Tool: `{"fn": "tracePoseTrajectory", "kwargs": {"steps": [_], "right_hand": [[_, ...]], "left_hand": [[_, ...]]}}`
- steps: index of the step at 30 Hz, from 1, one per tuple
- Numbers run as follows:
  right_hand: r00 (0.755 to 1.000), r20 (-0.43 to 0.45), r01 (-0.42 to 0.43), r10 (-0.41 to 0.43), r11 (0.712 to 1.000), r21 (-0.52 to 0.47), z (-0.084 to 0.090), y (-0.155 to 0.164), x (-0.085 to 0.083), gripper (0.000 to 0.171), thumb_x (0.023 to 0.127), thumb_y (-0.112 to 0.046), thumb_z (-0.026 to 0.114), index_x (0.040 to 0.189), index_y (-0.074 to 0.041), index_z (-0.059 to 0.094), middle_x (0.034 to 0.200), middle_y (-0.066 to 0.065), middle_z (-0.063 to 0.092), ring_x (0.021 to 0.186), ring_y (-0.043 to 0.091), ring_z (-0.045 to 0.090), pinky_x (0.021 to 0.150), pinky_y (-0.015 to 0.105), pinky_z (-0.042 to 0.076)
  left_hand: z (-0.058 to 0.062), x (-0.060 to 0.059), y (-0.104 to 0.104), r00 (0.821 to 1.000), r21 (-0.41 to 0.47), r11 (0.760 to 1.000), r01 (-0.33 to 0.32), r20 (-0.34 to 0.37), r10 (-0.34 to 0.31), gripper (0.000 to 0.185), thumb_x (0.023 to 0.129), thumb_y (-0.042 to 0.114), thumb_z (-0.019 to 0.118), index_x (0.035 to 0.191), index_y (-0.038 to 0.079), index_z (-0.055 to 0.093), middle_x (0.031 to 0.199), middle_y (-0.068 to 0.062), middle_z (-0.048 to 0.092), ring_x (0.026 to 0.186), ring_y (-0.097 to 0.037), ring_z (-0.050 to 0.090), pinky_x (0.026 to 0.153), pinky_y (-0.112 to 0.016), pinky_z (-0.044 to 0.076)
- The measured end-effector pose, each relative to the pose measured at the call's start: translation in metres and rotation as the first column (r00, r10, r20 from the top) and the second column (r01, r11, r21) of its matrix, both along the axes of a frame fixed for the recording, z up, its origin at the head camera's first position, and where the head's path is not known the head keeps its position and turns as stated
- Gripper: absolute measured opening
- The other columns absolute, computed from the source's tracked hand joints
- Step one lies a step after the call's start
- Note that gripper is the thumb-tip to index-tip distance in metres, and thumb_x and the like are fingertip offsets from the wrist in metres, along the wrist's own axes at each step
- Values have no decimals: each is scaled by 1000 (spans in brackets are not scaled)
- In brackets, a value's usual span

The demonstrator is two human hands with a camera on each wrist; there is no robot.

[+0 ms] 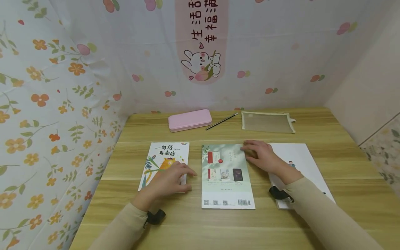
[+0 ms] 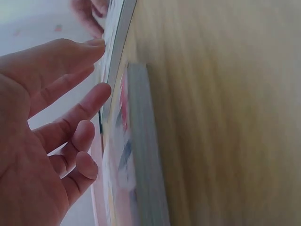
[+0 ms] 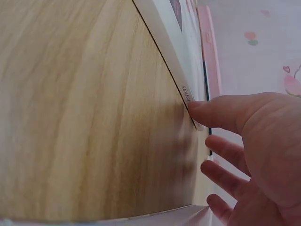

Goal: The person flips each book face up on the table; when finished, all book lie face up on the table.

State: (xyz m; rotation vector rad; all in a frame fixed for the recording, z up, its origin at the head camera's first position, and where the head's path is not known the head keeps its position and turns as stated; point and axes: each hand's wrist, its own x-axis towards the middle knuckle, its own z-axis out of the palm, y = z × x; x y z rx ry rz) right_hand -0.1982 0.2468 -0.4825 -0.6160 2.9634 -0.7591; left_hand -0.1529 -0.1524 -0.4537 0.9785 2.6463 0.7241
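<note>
Three books lie side by side on the wooden table (image 1: 218,229). My left hand (image 1: 175,178) rests flat on the white cartoon-cover book (image 1: 167,152), fingers pointing at the green book (image 1: 226,189) in the middle. My right hand (image 1: 257,154) lies with relaxed fingers on the green book's upper right edge, beside the white book (image 1: 301,159). In the left wrist view my left hand (image 2: 89,94) has loosely spread fingers close to a book's edge (image 2: 141,155). In the right wrist view my right hand's thumb (image 3: 211,113) touches a book's corner (image 3: 186,92).
A pink pencil case (image 1: 189,119), a dark pencil (image 1: 222,121) and a mesh zip pouch (image 1: 267,122) lie along the table's far edge. Flowered cloth walls close in the left and back. Bare wood shows in front of the books.
</note>
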Motion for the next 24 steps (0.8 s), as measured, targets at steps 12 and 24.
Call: {"fn": "tracePoseTrajectory", "kwargs": {"steps": [12, 24], "right_hand": [[998, 17, -60, 60, 998, 22, 3, 0, -4, 41, 92, -11, 76, 132, -13, 70, 151, 18, 54, 142, 46, 45, 108, 73, 27], [996, 56, -71, 71, 997, -2, 3, 2, -9, 43, 90, -11, 78, 132, -13, 70, 153, 16, 54, 143, 44, 45, 111, 70, 26]], "left_hand": [[-8, 8, 17, 996, 25, 996, 85, 30, -86, 32, 87, 22, 81, 119, 22, 77, 119, 7, 69, 111, -13, 51, 100, -35, 45], [-13, 17, 25, 995, -10, 996, 92, 26, -92, 31, 85, 28, 84, 115, 24, 78, 116, 8, 67, 110, -11, 47, 94, -30, 46]]}}
